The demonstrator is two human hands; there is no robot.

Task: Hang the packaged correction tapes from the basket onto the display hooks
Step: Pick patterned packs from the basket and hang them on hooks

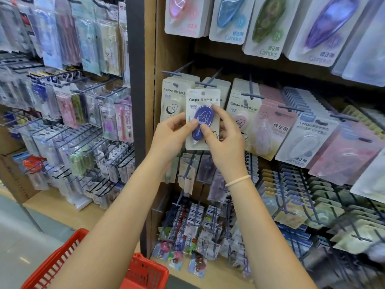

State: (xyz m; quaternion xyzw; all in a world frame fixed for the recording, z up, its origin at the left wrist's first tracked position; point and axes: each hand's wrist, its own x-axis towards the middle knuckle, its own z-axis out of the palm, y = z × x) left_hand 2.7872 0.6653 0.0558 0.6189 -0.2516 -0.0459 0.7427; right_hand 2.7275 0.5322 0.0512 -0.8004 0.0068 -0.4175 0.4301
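Correction tape pack (202, 119): light, stiff card; our left hand (173, 136) and right hand (224, 140) pinch its blister; hook (210, 80) at twelve o'clock

Held correction-tape card (203, 101) reads "Campus" ("GOOD TIME" beneath).

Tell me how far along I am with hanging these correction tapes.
Done: cream packs already hang on the hook in front of you and on the hooks beside it. In hand: your left hand and right hand pinch a purple correction tape pack, its hole just below that hook's tip, not yet threaded. Left: the red basket interior is hidden by your arms, so the remainder is unclear.
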